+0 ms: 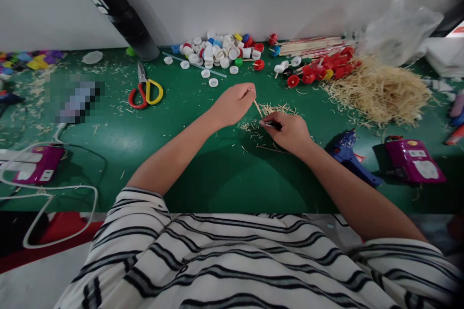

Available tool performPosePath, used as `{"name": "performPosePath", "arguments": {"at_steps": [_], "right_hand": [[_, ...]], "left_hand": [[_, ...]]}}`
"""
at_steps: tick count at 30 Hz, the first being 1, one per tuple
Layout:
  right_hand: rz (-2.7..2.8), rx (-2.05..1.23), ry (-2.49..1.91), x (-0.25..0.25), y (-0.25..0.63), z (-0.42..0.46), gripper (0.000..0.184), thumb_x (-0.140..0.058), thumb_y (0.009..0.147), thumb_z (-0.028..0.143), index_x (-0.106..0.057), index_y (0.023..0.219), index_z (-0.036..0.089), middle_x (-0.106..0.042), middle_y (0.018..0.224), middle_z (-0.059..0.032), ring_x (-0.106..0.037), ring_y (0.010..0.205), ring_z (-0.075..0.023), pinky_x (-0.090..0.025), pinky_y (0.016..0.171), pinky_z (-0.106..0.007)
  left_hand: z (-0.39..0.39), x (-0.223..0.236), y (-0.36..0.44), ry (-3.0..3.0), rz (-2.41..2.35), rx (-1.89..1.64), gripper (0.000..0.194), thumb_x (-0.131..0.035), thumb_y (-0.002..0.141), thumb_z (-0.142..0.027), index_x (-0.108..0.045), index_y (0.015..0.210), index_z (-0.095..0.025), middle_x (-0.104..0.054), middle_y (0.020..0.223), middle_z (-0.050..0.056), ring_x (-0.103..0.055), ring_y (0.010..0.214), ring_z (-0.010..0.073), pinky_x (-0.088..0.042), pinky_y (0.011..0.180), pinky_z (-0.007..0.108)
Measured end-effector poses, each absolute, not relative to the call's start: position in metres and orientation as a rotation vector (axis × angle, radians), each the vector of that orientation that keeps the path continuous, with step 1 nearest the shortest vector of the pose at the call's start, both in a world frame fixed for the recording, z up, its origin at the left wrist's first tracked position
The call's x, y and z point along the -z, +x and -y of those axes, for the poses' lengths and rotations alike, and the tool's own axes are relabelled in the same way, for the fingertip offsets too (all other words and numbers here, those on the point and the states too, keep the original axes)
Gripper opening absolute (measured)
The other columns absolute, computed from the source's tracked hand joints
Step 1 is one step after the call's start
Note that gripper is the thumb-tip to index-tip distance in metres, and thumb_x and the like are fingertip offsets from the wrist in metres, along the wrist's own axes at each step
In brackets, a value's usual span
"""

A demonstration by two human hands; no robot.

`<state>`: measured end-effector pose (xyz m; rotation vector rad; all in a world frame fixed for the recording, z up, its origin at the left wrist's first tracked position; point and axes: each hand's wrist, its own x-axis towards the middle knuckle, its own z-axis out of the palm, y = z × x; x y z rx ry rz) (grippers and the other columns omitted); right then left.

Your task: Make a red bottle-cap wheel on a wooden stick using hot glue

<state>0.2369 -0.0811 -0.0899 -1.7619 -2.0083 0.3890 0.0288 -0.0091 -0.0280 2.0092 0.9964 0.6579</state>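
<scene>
Above the middle of the green table (pixel 217 174), my left hand (pixel 236 101) is closed around a thin wooden stick (pixel 258 108) that points down toward the right. My right hand (pixel 288 130) is closed on a small dark tool with a shiny end (pixel 274 125), which meets the stick's lower end. Its exact kind is hidden by my fingers. Pale wood shavings (pixel 277 110) lie behind and beneath the hands. Another thin stick (pixel 271 148) lies just in front of my right hand.
Bottle caps (pixel 217 53), red caps (pixel 322 70), bundled sticks (pixel 311 46) and a heap of shavings (pixel 380 89) line the back. Scissors (pixel 145 89), a black bottle (pixel 126 19) and a white cable (pixel 96 198) are left; a blue glue gun (pixel 350 157) and purple box (pixel 415 160) right.
</scene>
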Motion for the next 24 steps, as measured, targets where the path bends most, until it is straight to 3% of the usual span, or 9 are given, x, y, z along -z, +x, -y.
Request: {"name": "performPosePath", "arguments": {"at_steps": [7, 11, 13, 19, 24], "right_hand": [[2.118, -0.286, -1.922, 0.079, 0.24, 0.08, 0.036, -0.063, 0.094, 0.042, -0.078, 0.125, 0.032, -0.081, 0.086, -0.0036, -0.072, 0.077, -0.0243, -0.04, 0.061, -0.03], [2.113, -0.265, -1.93, 0.075, 0.246, 0.079, 0.041, -0.062, 0.096, 0.042, -0.073, 0.134, 0.032, -0.083, 0.105, -0.005, -0.073, 0.087, -0.026, -0.043, 0.065, -0.031], [2.099, -0.266, -1.954, 0.069, 0.25, 0.08, 0.039, -0.062, 0.096, 0.044, -0.074, 0.131, 0.031, -0.082, 0.11, -0.0056, -0.073, 0.089, -0.0257, -0.043, 0.066, -0.031], [2.471, -0.327, -2.118, 0.041, 0.26, 0.094, 0.04, -0.057, 0.095, 0.059, -0.079, 0.102, 0.026, -0.079, 0.091, -0.0082, -0.066, 0.079, -0.025, -0.035, 0.059, -0.032], [2.616, -0.443, -2.131, 0.041, 0.257, 0.103, 0.036, -0.053, 0.098, 0.052, -0.077, 0.102, 0.026, -0.079, 0.094, -0.0066, -0.067, 0.081, -0.0236, -0.032, 0.059, -0.031]], "left_hand": [[-0.002, 0.025, 0.017, 2.019, -0.981, -0.791, 0.036, -0.041, 0.109, -0.026, -0.04, 0.073, -0.021, -0.043, 0.068, 0.001, -0.039, 0.057, 0.0121, -0.033, 0.062, 0.032], [-0.003, 0.017, 0.01, 2.04, -0.976, -0.884, 0.038, -0.045, 0.109, -0.037, -0.041, 0.074, -0.021, -0.04, 0.07, 0.0, -0.047, 0.062, 0.0129, -0.04, 0.066, 0.031], [-0.004, 0.01, 0.004, 2.033, -0.972, -0.945, 0.037, -0.046, 0.107, -0.036, -0.042, 0.074, -0.022, -0.038, 0.07, 0.0, -0.048, 0.063, 0.013, -0.04, 0.066, 0.03], [0.004, -0.021, -0.022, 1.944, -1.0, -1.141, 0.031, -0.043, 0.097, -0.012, -0.039, 0.068, -0.022, -0.037, 0.065, -0.001, -0.046, 0.06, 0.0128, -0.036, 0.062, 0.029], [0.023, -0.02, -0.062, 1.995, -1.171, -1.092, 0.032, -0.045, 0.093, -0.008, -0.05, 0.065, -0.02, -0.045, 0.06, -0.001, -0.044, 0.059, 0.0112, -0.034, 0.059, 0.027]]}}
